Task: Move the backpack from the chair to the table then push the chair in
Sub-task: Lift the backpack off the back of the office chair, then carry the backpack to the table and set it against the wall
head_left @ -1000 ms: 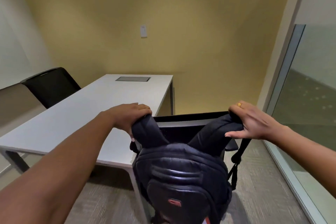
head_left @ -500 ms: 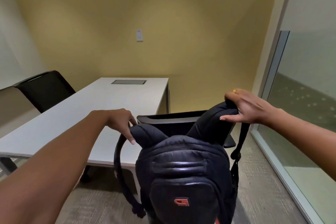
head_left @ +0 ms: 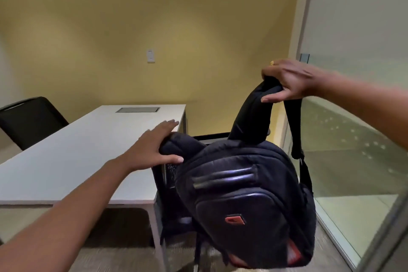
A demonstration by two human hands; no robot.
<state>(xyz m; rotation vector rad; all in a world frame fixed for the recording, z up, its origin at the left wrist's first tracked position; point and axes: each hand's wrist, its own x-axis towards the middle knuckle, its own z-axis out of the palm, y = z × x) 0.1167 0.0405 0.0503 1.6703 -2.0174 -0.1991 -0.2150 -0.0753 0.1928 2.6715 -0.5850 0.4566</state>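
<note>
- Hanging in the air: black padded fabric backpack [head_left: 245, 196] with a small red logo patch, tilted, top leaning left, to the right of the table's near right corner.
- Right hand [head_left: 287, 80] up high at the right, fingers and thumb clamped on the top of one black padded shoulder strap [head_left: 254, 115]; strap is pulled taut up from the bag. A gold ring shows on one finger.
- Left hand [head_left: 154, 146] sits on the bag's other padded strap [head_left: 178, 144] at the top left; fingers lie fairly straight and together over it, thumb underneath. Looks like a loose hold, not a tight clamp.
- Long white rectangular table [head_left: 77, 152] runs from near left to far centre, a grey rectangular panel [head_left: 138, 110] flush in its far end.
- Black chair [head_left: 209, 137] behind the backpack, mostly hidden; only the top edge of its back and some dark frame show.
- Second black mesh-back chair [head_left: 31, 121] at the far left side of the table.
- White wall switch plate [head_left: 150, 55] on the yellow wall; frosted glass partition [head_left: 353, 150] along the right.
</note>
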